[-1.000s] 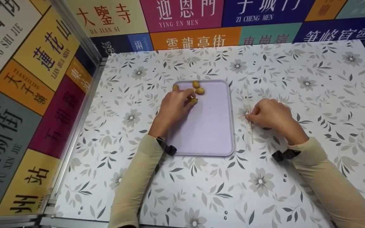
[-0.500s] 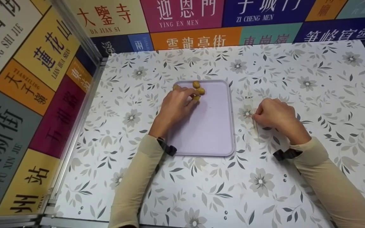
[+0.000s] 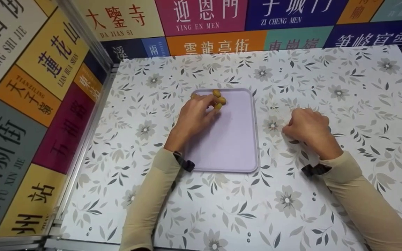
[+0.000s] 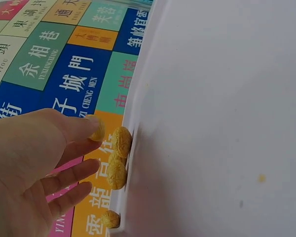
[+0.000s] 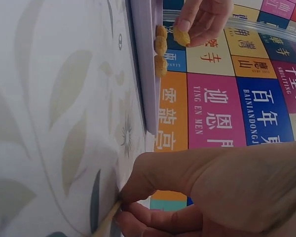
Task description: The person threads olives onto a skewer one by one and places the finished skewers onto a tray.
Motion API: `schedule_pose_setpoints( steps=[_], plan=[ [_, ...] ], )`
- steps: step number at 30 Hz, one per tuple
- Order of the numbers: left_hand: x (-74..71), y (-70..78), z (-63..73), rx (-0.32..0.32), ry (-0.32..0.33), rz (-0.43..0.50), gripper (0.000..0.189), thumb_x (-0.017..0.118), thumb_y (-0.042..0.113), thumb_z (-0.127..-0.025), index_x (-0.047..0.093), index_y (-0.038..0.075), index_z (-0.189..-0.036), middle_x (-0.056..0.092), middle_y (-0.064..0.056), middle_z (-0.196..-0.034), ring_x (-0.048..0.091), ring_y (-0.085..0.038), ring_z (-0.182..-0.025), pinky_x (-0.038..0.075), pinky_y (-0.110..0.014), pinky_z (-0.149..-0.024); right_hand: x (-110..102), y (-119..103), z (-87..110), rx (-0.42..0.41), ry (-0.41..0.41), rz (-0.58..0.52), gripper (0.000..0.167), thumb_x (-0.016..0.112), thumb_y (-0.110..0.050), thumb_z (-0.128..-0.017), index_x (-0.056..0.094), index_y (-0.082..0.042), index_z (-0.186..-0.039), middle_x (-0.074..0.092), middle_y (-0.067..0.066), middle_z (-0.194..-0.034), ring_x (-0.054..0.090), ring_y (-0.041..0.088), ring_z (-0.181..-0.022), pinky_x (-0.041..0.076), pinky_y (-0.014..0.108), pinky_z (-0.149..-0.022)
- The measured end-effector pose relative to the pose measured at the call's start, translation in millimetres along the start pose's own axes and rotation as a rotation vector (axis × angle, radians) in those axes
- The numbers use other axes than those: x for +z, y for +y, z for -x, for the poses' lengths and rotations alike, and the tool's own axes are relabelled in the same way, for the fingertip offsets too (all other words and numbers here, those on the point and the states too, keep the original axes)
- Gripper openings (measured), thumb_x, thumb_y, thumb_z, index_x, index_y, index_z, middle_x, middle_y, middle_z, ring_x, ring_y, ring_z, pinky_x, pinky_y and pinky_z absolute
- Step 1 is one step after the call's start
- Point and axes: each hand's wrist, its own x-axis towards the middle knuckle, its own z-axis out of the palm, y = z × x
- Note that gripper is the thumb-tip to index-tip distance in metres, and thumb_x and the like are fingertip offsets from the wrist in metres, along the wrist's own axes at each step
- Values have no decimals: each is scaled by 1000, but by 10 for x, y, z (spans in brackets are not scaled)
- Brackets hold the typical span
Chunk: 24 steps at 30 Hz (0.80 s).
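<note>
My left hand is over the upper left of a pale purple tray. Its thumb and a finger pinch a small wrinkled yellow ball, with the other fingers loosely spread. Several similar balls lie along the tray's far edge; one sits just beyond those fingertips. Right of the tray, my right hand is low over the table with curled fingers. Between thumb and finger it pinches a thin bamboo skewer, plain in the right wrist view but hardly visible from the head.
A white tablecloth with grey flowers and leaves covers the table. Panels of coloured blocks with place names stand behind the table and on its left. A metal frame runs along the left edge.
The right hand has shifted slightly right with the skewer, which has turned and faded from the head view. The left hand's pinched ball has moved slightly up and right.
</note>
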Motion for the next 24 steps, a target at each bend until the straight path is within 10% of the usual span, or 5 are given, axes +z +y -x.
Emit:
schedule_pose_setpoints(
  steps=[8,15,24],
  plan=[
    [-13,-28,-41,-45,10,293,29,73,24,-106,69,14,-134,79,-1,-121,72,-15,-109,59,-35,-97,-30,22,-24,13,-47,-25,22,64,-19,-88,82,-18,-77,73,13,-91,62,39,-85,47,59,-75],
    [-53,-55,-31,-73,71,589,35,68,19,-109,68,19,-144,78,-4,-125,71,-15,-111,58,-39,-99,-40,29,-19,-7,24,-61,28,54,-15,-93,69,-15,-69,69,14,-87,62,37,-81,46,53,-68],
    [-91,-90,-41,-153,102,878,35,66,20,-110,66,10,-143,79,-12,-123,73,-40,-113,59,-50,-99,-30,-102,14,-164,118,-170,20,54,-19,-106,65,-4,-112,71,17,-104,63,35,-89,47,49,-75]
  ],
)
